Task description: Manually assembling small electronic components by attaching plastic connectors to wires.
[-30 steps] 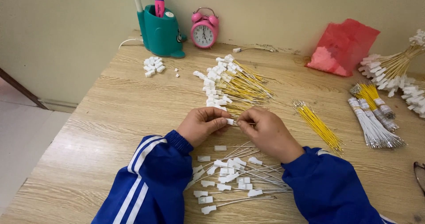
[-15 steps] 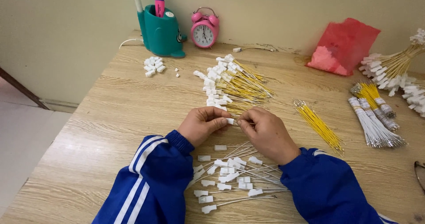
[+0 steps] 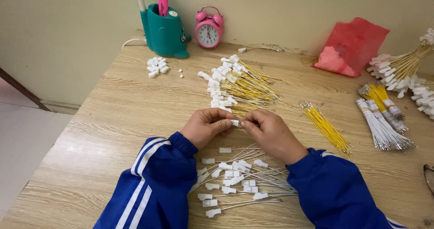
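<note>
Pinching one small white connector (image 3: pixel 234 122) between them, left hand (image 3: pixel 209 126) and right hand (image 3: pixel 270 134) meet.

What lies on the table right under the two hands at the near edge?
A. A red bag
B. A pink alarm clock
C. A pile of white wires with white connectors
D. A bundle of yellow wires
C: the white wires with white connectors lie scattered on the table, just below the left hand and right hand.

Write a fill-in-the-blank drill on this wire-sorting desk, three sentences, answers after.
1. Both hands pinch one small white plastic connector above the wooden ____.
2. The round alarm clock by the wall is ____.
3. The loose bundle of bare wires beside the right hand is ____.

Missing words: table; pink; yellow
</note>
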